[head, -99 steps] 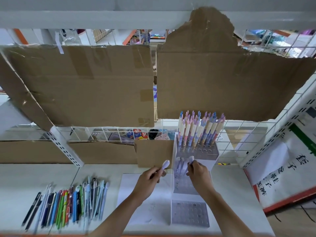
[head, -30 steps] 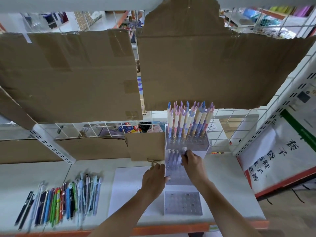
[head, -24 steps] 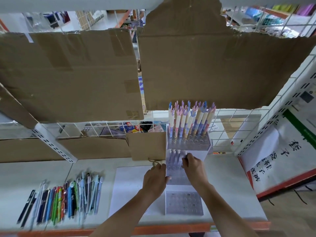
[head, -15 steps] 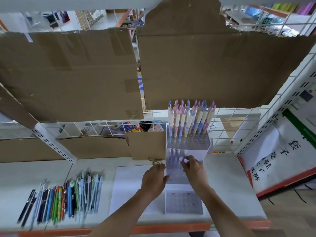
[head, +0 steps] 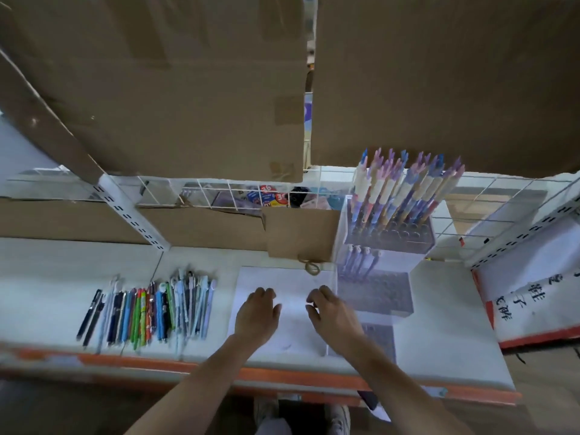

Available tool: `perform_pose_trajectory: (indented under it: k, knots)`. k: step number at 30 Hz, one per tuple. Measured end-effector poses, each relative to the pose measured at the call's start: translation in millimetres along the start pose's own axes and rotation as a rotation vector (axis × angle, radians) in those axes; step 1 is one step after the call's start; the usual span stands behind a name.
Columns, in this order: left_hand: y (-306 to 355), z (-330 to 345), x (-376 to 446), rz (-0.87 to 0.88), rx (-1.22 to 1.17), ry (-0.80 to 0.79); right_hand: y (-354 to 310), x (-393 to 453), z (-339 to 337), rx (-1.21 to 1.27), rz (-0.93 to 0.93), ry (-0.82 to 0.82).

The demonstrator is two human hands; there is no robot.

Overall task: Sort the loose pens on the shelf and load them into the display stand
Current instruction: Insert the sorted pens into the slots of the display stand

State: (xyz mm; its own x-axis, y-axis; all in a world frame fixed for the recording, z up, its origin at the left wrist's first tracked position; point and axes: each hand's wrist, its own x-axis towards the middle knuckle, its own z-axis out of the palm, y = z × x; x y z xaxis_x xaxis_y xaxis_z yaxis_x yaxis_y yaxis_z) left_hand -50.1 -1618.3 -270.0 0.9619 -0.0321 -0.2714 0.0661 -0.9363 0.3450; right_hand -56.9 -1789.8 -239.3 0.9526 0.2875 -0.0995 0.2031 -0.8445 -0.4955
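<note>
Shelf white with orange edge, cardboard behind, left hand and right hand released, empty

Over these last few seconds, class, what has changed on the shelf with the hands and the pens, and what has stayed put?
Both hands let go of their pens and drew back from the display stand. The left hand and right hand now hover empty over the white sheet. The middle tier now holds four pens. The loose pens on the left and the full top tier stayed as they were.
</note>
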Motion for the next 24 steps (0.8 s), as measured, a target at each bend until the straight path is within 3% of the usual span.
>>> perform_pose_trajectory:
  k: [11,17,24]
  knots:
    - [-141.2,20.2,-25.4,-0.350,-0.026,-0.052,-36.9,43.5,102.1,-0.134,0.048,-0.471]
    - [-188.4,17.4,15.1,-0.485,0.003,0.057,-30.6,55.5,144.5,-0.198,0.159,-0.570]
    - [-186.7,30.8,46.8,-0.430,0.112,0.025,-23.0,56.6,160.0,-0.190,0.222,-0.537]
